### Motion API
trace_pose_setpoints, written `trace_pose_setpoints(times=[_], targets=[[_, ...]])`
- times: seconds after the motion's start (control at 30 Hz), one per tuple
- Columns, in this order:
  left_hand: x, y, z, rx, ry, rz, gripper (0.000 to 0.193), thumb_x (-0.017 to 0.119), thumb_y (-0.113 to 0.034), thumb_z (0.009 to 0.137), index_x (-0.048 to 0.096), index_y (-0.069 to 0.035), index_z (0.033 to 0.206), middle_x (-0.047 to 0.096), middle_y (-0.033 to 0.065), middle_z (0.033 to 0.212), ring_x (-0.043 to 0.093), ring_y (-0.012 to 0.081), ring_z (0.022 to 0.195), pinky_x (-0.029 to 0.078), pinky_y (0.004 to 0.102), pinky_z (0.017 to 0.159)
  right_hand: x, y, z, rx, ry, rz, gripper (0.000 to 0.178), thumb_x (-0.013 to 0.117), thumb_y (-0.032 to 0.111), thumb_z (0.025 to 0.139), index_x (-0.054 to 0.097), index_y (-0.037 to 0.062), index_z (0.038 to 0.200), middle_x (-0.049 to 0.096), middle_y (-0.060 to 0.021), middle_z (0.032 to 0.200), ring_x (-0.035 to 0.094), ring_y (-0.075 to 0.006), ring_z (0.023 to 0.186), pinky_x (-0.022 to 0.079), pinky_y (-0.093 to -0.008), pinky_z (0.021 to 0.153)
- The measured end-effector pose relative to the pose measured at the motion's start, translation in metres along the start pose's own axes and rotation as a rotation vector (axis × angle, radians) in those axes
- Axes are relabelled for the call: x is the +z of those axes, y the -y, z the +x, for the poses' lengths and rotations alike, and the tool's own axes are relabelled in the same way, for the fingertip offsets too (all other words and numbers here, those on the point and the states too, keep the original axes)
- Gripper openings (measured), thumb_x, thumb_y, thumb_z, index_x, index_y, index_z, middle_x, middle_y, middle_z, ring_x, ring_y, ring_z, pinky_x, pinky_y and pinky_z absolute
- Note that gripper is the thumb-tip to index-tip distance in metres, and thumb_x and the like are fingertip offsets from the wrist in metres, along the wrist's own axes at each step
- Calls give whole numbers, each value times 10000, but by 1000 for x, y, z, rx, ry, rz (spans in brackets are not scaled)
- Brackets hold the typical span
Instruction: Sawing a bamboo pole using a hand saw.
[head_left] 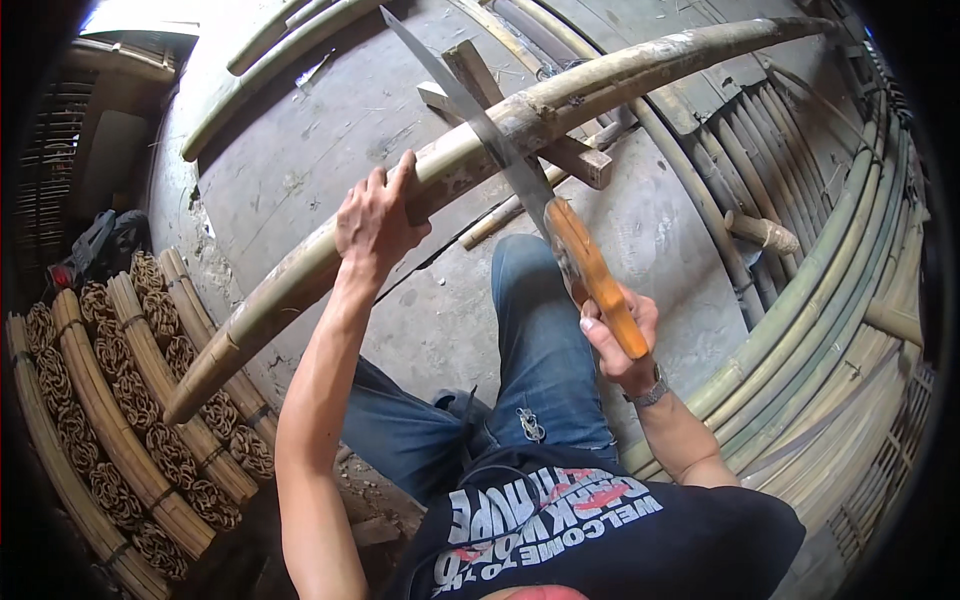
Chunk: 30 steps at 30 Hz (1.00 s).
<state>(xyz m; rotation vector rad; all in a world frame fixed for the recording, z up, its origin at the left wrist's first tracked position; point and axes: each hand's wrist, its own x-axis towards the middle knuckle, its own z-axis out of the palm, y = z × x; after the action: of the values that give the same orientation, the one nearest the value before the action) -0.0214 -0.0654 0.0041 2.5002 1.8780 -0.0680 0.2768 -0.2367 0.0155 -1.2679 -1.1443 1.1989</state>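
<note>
A long, thick bamboo pole slants across the view from lower left to upper right. It rests on a crossed wooden sawhorse. My left hand is wrapped over the pole, left of the support. In my right hand is a handsaw, gripped by its orange wooden handle. The saw's blade lies across the pole near the sawhorse, its tip pointing up and away. From this angle I cannot tell how deep the teeth sit in the bamboo.
At the left stand bundles of split bamboo with coiled strips between them. Long green bamboo poles curve along the right side. More poles lie on the concrete floor at the far left. A short bamboo piece lies at the right.
</note>
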Motion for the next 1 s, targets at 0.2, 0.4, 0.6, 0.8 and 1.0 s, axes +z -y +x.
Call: trace_pose_setpoints(times=[0.2, 0.4, 0.6, 0.8, 1.0], targets=[[2, 2, -1, 15, -33, 17, 997, 930, -299, 589, 489, -235, 1481, 657, 83, 1125, 684, 293, 1022, 584, 419, 842, -15, -6, 9, -102, 93, -91, 70, 674, 24, 769, 608, 26, 789, 596, -72, 663, 586, -200, 543, 476, -314, 564], [4, 2, 2, 25, -33, 9, 953, 912, -301, 608, 499, -232, 1464, 655, 114, 1142, 681, 303, 1009, 567, 410, 863, -10, -1, 15, -306, 127, -236, 118, 714, 25, 766, 596, 25, 774, 564, -102, 633, 585, -306, 515, 464, -365, 503], [4, 8, -3, 13, -89, 18, 898, 887, -252, 614, 521, -158, 1429, 673, 105, 1150, 689, 303, 1027, 574, 411, 860, 4, -12, 13, -296, 200, -192, 161, 702, 3, 781, 545, 33, 759, 527, -100, 615, 543, -297, 484, 436, -372, 486], [11, 4, 1, -20, -91, 49, 747, 882, -199, 599, 550, -80, 1258, 684, 138, 1077, 696, 314, 995, 559, 417, 870, -22, -18, -14, -275, 167, -191, 100, 661, 24, 796, 589, 42, 728, 561, -64, 612, 568, -216, 492, 449, -335, 507], [13, 1, 2, -16, -125, 47, 771, 911, -213, 573, 552, -89, 1243, 685, 135, 1072, 699, 323, 984, 569, 423, 867, -48, -10, -35, -228, 160, -98, 70, 638, 22, 799, 609, 31, 735, 600, -72, 636, 583, -195, 521, 462, -314, 528]])
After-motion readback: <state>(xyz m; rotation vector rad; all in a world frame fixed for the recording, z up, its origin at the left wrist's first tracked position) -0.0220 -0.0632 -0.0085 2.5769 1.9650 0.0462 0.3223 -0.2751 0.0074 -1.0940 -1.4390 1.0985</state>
